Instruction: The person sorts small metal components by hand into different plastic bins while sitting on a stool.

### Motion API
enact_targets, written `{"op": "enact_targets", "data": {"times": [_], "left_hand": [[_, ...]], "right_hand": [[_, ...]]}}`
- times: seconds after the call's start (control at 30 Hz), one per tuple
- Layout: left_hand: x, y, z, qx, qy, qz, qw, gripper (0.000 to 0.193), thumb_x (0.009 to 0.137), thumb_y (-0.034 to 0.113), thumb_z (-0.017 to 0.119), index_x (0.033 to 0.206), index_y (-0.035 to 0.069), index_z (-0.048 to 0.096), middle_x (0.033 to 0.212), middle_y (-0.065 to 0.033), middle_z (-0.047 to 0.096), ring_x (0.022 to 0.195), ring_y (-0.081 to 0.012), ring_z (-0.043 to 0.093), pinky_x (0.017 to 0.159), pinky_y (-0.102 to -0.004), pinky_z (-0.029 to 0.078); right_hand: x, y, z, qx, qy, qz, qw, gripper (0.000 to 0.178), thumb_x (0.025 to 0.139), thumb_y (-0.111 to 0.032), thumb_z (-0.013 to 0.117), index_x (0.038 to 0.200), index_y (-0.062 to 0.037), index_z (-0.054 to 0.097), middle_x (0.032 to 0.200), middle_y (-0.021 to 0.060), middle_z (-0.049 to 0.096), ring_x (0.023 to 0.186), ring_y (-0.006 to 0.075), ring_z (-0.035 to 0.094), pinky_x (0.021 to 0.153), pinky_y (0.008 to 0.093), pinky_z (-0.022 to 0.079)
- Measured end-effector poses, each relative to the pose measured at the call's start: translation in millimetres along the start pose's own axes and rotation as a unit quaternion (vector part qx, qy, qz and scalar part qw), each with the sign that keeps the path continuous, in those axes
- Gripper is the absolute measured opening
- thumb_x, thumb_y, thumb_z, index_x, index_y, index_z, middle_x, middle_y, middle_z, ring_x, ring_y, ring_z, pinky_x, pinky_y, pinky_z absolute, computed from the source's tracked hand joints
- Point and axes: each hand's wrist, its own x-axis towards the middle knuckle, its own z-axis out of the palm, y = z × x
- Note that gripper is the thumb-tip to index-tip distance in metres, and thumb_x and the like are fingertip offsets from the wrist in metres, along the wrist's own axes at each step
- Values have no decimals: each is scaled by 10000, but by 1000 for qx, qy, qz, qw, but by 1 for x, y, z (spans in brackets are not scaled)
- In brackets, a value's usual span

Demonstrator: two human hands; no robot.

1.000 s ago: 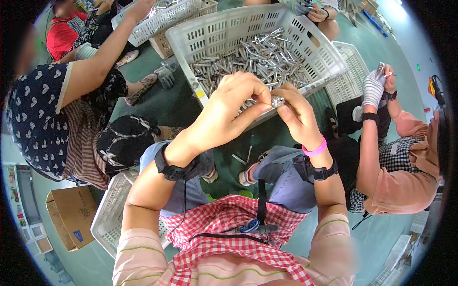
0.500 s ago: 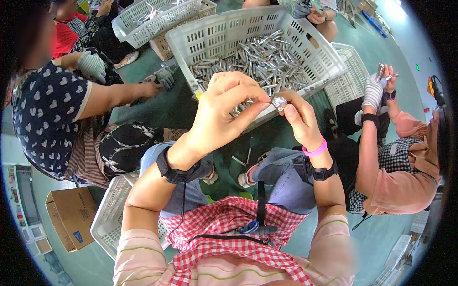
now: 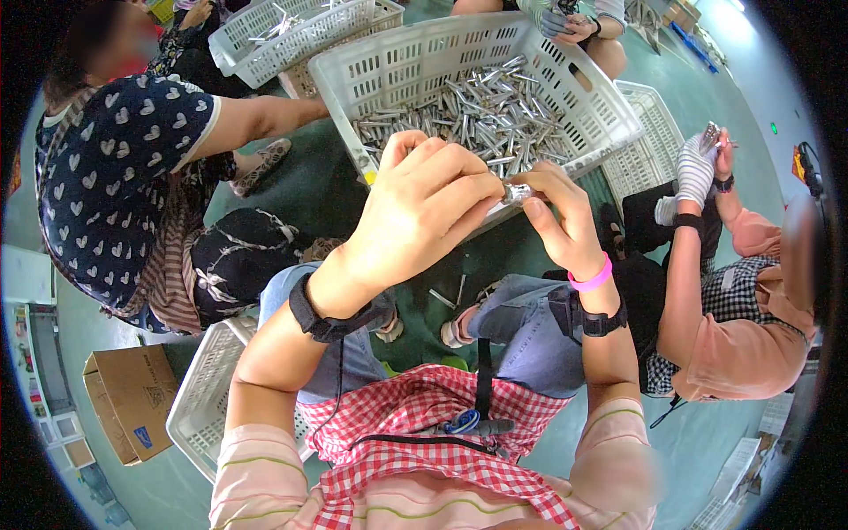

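Observation:
My left hand (image 3: 422, 208) and my right hand (image 3: 558, 216) meet in front of me, both pinching one small silvery metal part (image 3: 517, 193) between their fingertips. The left fingers curl over its left end, the right thumb and fingers hold its right end. Just beyond the hands stands a large white plastic crate (image 3: 424, 62) filled with several similar silvery metal tubes (image 3: 477, 115). A pink band and a black strap circle my right wrist; a black strap circles my left wrist.
A person in a heart-print top (image 3: 115, 168) sits at the left, an arm stretched toward the crate. At the right a person in a gloved hand (image 3: 698, 168) holds a part. Other white crates (image 3: 208, 402) (image 3: 291, 26) (image 3: 649, 146), a cardboard box (image 3: 124, 397), loose tubes on the green floor (image 3: 450, 296).
My hands rose slightly and closed tighter around the metal part. The person at the left pulled the raised arm down and stretched it low toward the crate.

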Motion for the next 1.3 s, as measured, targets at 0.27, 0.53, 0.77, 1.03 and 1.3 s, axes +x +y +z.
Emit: {"op": "enact_targets", "data": {"times": [0.27,0.53,0.77,1.03,1.3], "left_hand": [[-2,-3,7,24,-34,-7,999,230,647,37,688,836,76,562,808,-26,555,767,-198,554,761,-349,404],[-6,3,8,-217,-63,-174,958,136,774,61,625,851,40,516,863,-49,521,761,-156,509,751,-255,395],[-7,-8,-2,-355,-29,-299,885,178,880,159,587,774,18,566,720,-10,539,659,-75,472,611,-226,414],[-6,2,7,-119,43,-105,986,193,680,77,708,851,123,631,860,-11,616,848,-209,572,808,-340,383],[-4,4,7,-54,44,-54,996,224,657,52,747,855,102,652,834,-9,622,774,-172,576,749,-324,394]], "right_hand": [[2,1,1,-34,-20,9,999,193,804,-146,609,907,17,595,748,100,523,681,247,487,642,321,400],[-2,2,3,92,-26,58,994,277,879,-236,556,951,31,573,830,87,523,777,184,509,695,276,402],[-3,0,2,176,-9,97,979,294,886,-250,550,999,21,551,877,63,508,806,143,491,733,248,386],[-4,6,4,139,11,61,988,265,874,-226,556,984,15,558,873,68,513,801,149,496,727,260,394],[-4,7,8,138,18,51,989,241,860,-190,570,960,29,563,877,102,539,796,192,532,720,285,415]]}}
